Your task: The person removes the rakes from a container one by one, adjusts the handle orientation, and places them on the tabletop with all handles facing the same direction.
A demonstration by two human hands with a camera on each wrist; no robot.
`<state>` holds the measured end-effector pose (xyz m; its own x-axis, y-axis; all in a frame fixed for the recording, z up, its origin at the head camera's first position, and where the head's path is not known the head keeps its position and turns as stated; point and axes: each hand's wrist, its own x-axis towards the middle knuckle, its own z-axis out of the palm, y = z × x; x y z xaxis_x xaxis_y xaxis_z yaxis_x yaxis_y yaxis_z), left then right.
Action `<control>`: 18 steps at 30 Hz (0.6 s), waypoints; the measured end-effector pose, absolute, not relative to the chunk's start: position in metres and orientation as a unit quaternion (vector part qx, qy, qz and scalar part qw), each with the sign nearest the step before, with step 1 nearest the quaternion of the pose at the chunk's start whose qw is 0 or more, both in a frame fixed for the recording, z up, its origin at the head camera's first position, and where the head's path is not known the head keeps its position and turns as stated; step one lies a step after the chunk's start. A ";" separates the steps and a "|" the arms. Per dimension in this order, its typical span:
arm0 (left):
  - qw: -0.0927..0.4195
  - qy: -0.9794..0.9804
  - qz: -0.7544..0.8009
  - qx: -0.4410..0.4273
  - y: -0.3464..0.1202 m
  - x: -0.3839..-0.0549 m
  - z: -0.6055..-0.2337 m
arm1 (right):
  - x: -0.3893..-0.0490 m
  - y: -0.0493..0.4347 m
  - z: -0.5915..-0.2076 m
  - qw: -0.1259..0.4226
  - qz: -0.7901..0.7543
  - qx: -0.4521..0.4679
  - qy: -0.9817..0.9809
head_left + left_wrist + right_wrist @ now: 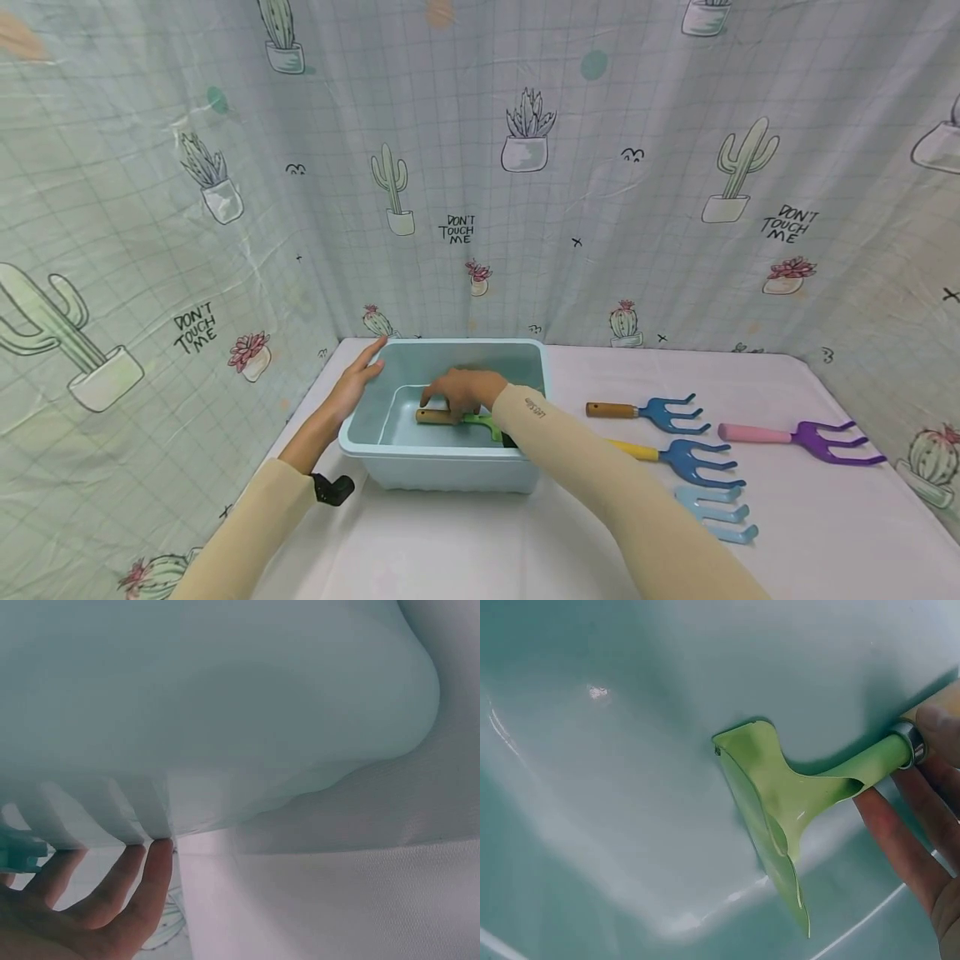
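Inside the light blue plastic tub (450, 471), my right hand (467, 387) grips a small green garden hoe (480, 421) by its wooden handle. The right wrist view shows the hoe's wide bent blade (761, 787) close over the tub floor, with a metal collar (913, 744) by my thumb. My left hand (352, 390) is at the tub's left rim. In the left wrist view its fairly straight fingers (154, 881) touch the outer wall (247, 712) with their tips. Part of the tub's right side is hidden behind my right sleeve.
Right of the tub lie a blue hand fork (663, 414) with wooden handle, a blue fork (693, 462) with yellow handle, a light blue fork (712, 504) and a purple fork (821, 442) with pink handle. A cactus-print curtain (570, 217) borders the white table (420, 550).
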<state>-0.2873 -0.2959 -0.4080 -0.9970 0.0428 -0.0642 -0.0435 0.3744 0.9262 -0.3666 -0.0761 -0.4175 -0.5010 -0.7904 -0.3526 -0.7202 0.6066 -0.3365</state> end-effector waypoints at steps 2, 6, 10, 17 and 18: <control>0.038 0.829 0.558 -0.001 -0.296 -0.287 -0.408 | -0.366 -0.076 -0.417 0.239 -0.070 -0.438 0.864; 0.038 0.831 0.556 -0.001 -0.297 -0.287 -0.408 | -0.365 -0.077 -0.418 0.241 -0.071 -0.433 0.866; 0.037 0.833 0.552 0.000 -0.297 -0.287 -0.408 | -0.365 -0.077 -0.418 0.243 -0.072 -0.429 0.867; 0.038 0.830 0.556 -0.003 -0.296 -0.286 -0.408 | -0.364 -0.077 -0.418 0.258 -0.080 -0.424 0.864; 0.037 0.830 0.556 -0.003 -0.296 -0.286 -0.408 | -0.363 -0.077 -0.418 0.260 -0.081 -0.423 0.864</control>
